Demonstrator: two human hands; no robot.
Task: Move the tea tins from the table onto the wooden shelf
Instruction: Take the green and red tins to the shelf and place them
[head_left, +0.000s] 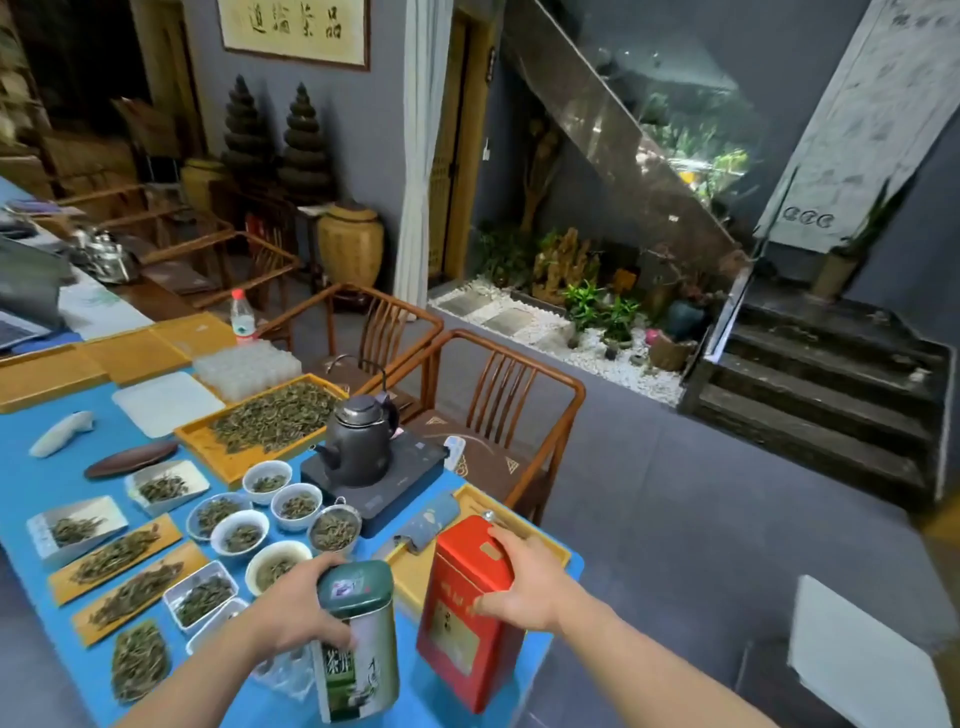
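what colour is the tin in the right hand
Red, with a gold label; the red tin under the right hand shows in the head view.

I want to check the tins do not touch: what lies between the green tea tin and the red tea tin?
In the head view, only a strip of blue table cover and a corner of a yellow tray show between the green tea tin and red tea tin.

Glossy metal tins: green (358, 644) & red (470, 613); matt blue tbl cover (47, 483); wood chairs (498, 410).

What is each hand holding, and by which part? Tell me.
Left hand grips the green tea tin around its upper body, just below the lid. Right hand grips the red tea tin at its top right edge.
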